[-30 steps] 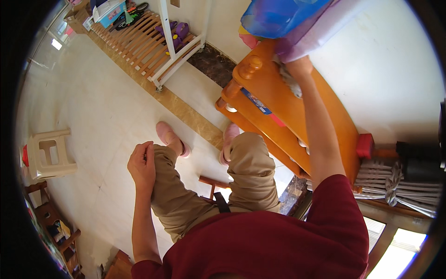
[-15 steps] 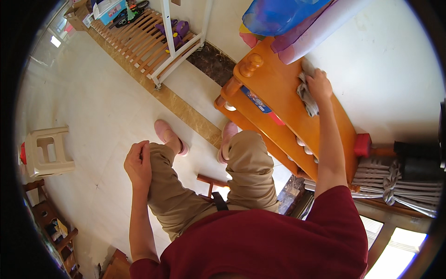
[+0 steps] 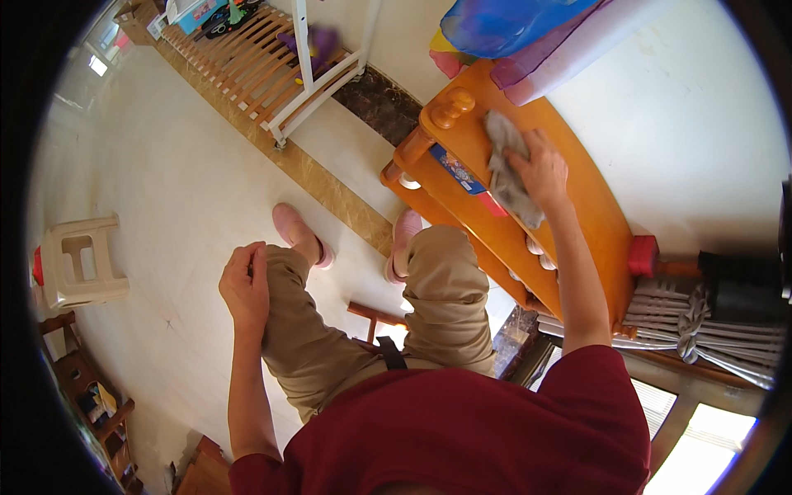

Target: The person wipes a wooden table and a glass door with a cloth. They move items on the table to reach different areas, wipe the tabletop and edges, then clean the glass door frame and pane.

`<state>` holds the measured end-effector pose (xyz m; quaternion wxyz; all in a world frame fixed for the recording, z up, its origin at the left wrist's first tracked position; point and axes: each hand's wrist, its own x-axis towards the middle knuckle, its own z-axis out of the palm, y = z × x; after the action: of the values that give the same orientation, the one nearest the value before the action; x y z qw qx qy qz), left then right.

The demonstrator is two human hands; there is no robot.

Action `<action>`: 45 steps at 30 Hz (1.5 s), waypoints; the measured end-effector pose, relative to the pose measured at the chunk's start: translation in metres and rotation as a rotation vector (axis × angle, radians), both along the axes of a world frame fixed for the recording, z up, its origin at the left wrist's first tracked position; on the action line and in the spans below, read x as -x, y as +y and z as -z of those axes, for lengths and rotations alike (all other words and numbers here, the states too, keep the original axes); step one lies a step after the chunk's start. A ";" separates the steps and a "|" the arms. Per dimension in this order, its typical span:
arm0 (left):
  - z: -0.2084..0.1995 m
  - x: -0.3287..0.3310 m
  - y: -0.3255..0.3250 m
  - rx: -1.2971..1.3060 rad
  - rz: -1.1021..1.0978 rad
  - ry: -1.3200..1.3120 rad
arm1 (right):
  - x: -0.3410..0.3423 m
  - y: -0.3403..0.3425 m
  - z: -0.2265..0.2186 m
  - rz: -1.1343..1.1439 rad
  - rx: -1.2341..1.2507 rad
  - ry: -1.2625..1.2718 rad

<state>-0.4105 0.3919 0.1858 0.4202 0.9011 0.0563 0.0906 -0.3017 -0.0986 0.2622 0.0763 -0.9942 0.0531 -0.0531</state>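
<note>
My right hand [image 3: 544,169] is over the top board of an orange-brown wooden shelf unit [image 3: 569,124], fingers closed on a crumpled grey cloth [image 3: 505,157]. The cloth lies against the board and reaches its front edge. At the shelf's far end stands a round turned wooden knob [image 3: 454,107]. My left hand [image 3: 245,285] rests beside my left knee, its fingers loosely curled with nothing visible in them.
Blue and purple sheer fabric [image 3: 495,29] hangs above the shelf's far end. Lower boards hold a blue box [image 3: 455,169] and pale round items. A white-framed slatted rack [image 3: 239,70] stands far left, and a beige plastic stool [image 3: 82,262] is at left.
My right hand has moved left with the cloth, from near the wall side to the shelf's front edge. The cloth is more spread out. My left hand stays by the knee.
</note>
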 end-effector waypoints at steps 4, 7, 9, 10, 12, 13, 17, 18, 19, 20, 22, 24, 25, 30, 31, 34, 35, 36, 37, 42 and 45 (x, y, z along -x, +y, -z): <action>-0.001 -0.009 -0.006 0.037 0.003 0.010 | -0.052 0.015 0.013 -0.010 0.127 -0.201; -0.003 -0.006 -0.010 0.050 -0.002 0.018 | -0.054 0.044 0.021 -0.108 0.125 -0.239; -0.004 -0.001 -0.006 0.008 -0.011 0.017 | -0.017 0.053 0.015 -0.132 0.085 -0.157; -0.004 0.003 -0.005 -0.009 -0.014 0.019 | 0.006 0.056 0.013 -0.144 0.069 -0.113; -0.007 0.006 -0.001 0.001 -0.024 -0.005 | 0.052 0.056 0.014 -0.212 0.123 -0.157; -0.007 0.005 0.001 0.011 -0.024 -0.019 | 0.064 0.056 0.014 -0.242 0.156 -0.180; -0.003 0.001 0.003 0.082 0.005 -0.018 | 0.050 0.075 0.024 -0.464 0.481 -0.326; -0.003 -0.001 0.002 0.085 0.008 -0.019 | 0.032 0.085 0.026 -0.538 0.551 -0.365; -0.003 0.000 0.003 0.090 0.009 -0.018 | 0.014 0.098 0.030 -0.614 0.621 -0.402; -0.002 0.000 0.003 0.090 0.006 -0.014 | -0.002 0.113 0.034 -0.662 0.716 -0.412; -0.002 0.002 0.005 0.081 -0.014 0.001 | -0.035 0.142 0.046 -0.723 0.891 -0.371; 0.000 0.004 0.009 0.066 -0.035 -0.007 | -0.059 0.163 0.058 -0.736 1.067 -0.260; 0.001 0.006 0.011 0.058 -0.046 -0.010 | -0.067 0.170 0.063 -0.729 1.126 -0.211; 0.000 0.010 0.016 0.029 -0.083 0.024 | -0.095 0.176 0.134 -0.663 1.144 0.030; -0.001 0.010 0.016 0.022 -0.082 0.037 | -0.097 0.171 0.147 -0.667 1.030 0.055; -0.004 0.009 0.020 -0.011 -0.055 0.093 | -0.084 0.163 0.188 -0.750 0.914 0.050; -0.003 0.011 0.022 -0.004 -0.079 0.072 | -0.071 0.159 0.187 -0.823 0.930 0.049; 0.001 0.013 0.021 0.013 -0.096 0.050 | -0.063 0.152 0.184 -0.868 0.895 0.024; 0.004 0.014 0.019 0.029 -0.111 0.029 | -0.056 0.144 0.182 -0.911 0.858 -0.002; 0.002 0.010 0.019 0.031 -0.085 0.047 | -0.018 0.099 0.204 -0.863 0.563 -0.070; 0.004 0.011 0.017 0.029 -0.073 0.049 | 0.016 0.088 0.209 -0.665 0.377 0.042</action>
<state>-0.4213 0.4084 0.1822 0.4279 0.8944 0.1006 0.0827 -0.3174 -0.0104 0.0535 -0.0960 -0.9546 -0.2818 -0.0137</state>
